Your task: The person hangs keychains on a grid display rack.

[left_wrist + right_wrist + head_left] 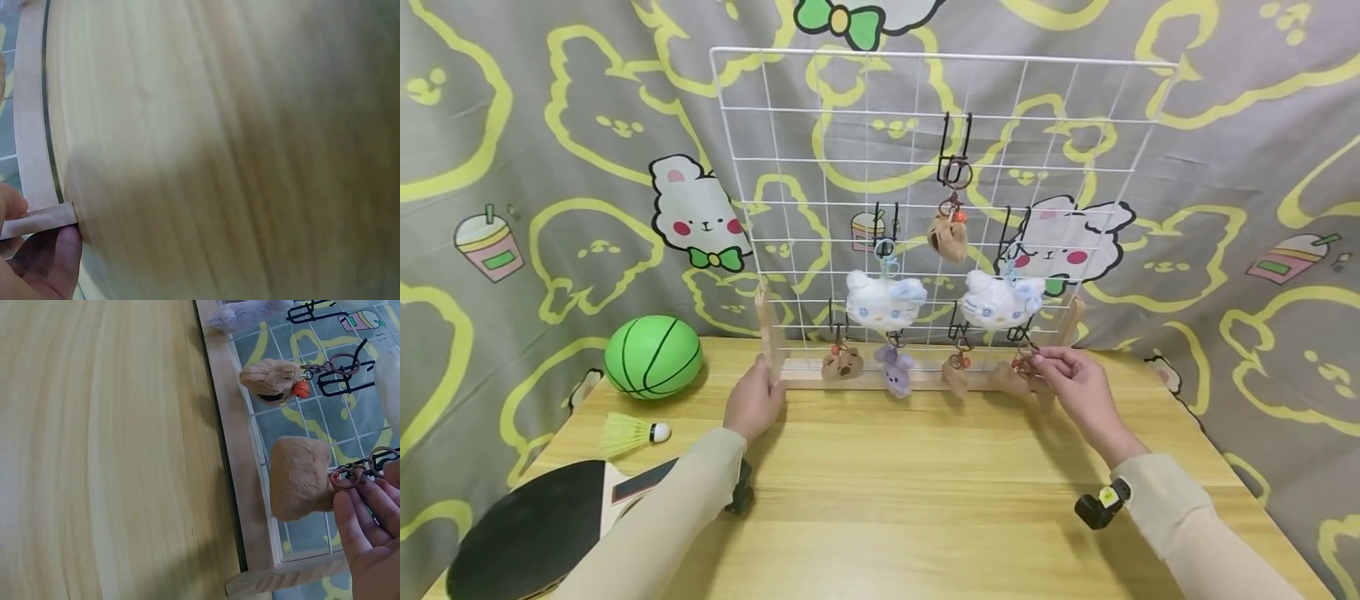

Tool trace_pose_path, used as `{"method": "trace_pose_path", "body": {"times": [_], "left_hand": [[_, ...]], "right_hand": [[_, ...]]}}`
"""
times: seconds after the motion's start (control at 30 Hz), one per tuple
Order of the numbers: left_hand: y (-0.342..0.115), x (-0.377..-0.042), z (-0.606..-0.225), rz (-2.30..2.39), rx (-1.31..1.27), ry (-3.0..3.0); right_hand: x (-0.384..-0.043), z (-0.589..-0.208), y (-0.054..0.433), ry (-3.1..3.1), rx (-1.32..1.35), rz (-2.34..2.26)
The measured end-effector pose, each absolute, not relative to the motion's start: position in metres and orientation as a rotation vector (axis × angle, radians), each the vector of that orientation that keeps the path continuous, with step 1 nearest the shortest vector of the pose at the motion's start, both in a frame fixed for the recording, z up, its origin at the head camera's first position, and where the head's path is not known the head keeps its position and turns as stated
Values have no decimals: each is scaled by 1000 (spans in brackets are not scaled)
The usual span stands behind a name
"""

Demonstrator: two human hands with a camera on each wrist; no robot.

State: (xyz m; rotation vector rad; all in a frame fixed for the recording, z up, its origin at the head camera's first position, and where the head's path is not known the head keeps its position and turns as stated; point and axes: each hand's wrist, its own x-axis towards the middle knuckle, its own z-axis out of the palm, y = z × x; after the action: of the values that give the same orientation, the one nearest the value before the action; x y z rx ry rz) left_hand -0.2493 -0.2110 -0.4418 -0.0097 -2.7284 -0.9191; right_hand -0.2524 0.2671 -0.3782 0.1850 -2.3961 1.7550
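A white wire grid panel (842, 108) stands upright in a wooden base (797, 384) on the table. My left hand (754, 402) grips the base's left end; in the left wrist view, thumb and fingers lie on either side of a wooden bar (47, 220). At the lower right of the grid, my right hand (1078, 390) pinches the metal ring of a brown plush keychain (300, 478), beside a black hook (1017, 333). A similar brown plush keychain (270, 380) with an orange bell hangs next to it.
White cat-face plush keychains (886, 300) hang mid-grid, a brown plush (948, 236) above them, a purple plush (895, 372) below. On the table's left lie a green ball (654, 357), a yellow shuttlecock (628, 433) and a black table tennis paddle (527, 529). A patterned curtain (587, 167) hangs behind.
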Motion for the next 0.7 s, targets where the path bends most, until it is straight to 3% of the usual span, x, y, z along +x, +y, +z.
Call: {"method": "trace_pose_path", "body": {"times": [0.5, 0.7], "left_hand": [[-225, -237, -422, -1148, -139, -2828], [-231, -228, -399, -799, -161, -2944]], "right_hand": [[-233, -364, 267, -2401, 297, 1245], [-224, -356, 268, -2307, 382, 1023]]}}
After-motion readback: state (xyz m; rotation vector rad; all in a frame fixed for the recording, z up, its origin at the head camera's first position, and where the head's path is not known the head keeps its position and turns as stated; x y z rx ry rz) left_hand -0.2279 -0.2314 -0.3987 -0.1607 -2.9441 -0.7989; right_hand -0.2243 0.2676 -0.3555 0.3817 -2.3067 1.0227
